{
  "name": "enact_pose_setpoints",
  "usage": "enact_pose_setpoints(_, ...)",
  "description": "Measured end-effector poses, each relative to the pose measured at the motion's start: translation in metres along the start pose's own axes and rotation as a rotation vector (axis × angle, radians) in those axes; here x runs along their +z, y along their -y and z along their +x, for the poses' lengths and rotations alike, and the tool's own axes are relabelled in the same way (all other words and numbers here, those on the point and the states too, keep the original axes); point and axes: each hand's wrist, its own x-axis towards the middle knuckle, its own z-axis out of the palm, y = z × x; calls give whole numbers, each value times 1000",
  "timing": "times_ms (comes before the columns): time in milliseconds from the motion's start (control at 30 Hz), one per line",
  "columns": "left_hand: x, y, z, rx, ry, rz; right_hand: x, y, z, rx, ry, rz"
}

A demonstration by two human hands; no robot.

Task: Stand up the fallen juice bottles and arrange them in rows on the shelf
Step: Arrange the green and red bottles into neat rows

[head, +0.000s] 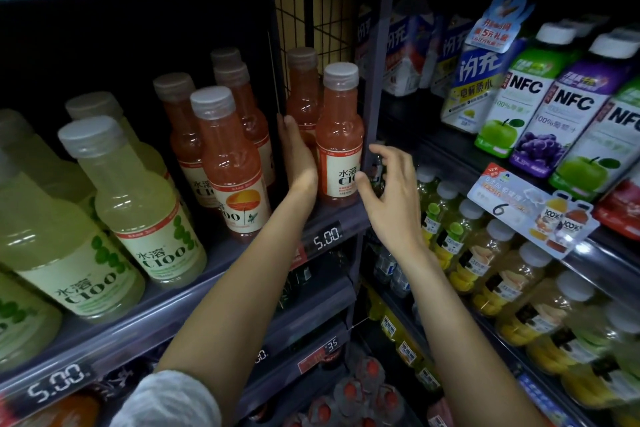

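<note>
Several orange-pink juice bottles stand upright on the shelf (214,274). The front right bottle (341,135) stands at the shelf's right end beside the grey upright post. My left hand (298,156) lies with straight fingers flat against that bottle's left side, reaching between it and the bottle behind (303,94). My right hand (388,187) hovers just to the bottle's right, fingers spread and loosely bent, thumb near the label, holding nothing. Another front orange bottle (230,163) stands to the left, with more in a row behind it.
Pale green juice bottles (135,204) fill the shelf's left part. A black wire grid (311,10) backs the right end. The neighbouring rack at right holds NFC cartons (561,107) and small yellow bottles (485,253). Price tags (327,237) line the shelf edge.
</note>
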Motion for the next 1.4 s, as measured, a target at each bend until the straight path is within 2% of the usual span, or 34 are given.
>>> enact_pose_setpoints(67,2,4,10,-5,7,15,2,1,1,1,6,-6)
enact_pose_setpoints(200,9,-32,-27,57,-27,67,6,4,2,3,11,-1)
enact_pose_setpoints(367,10,-27,-32,143,-50,57,13,6,2,-13,-52,-15)
enact_pose_setpoints(533,13,-23,-31,134,18,118,19,8,2,-20,-101,-19)
enact_pose_setpoints(733,4,-23,-47,134,107,76,21,7,0,-19,-86,-3)
enact_pose_setpoints(833,-3,-24,-57,56,121,104,19,9,-2,-24,-88,1)
enact_pose_setpoints(900,-9,-31,-74,32,152,157,16,11,-6,-46,-146,1)
enact_pose_setpoints(967,-19,-42,-101,71,214,189,12,17,-12,-79,-229,30)
enact_pose_setpoints(1067,-44,-54,-140,373,230,284,10,27,-25,-122,-271,129)
enact_pose_setpoints(1167,-73,-52,-149,777,34,435,17,40,-32,-141,-154,255)
enact_pose_setpoints(1233,-87,-44,-146,951,-129,558,29,54,-34,-153,5,299)
enact_pose_setpoints(1300,-93,-40,-141,896,-222,562,46,67,-33,-173,170,274)
enact_pose_setpoints(1400,-96,-39,-134,726,-202,447,67,84,-29,-139,276,222)
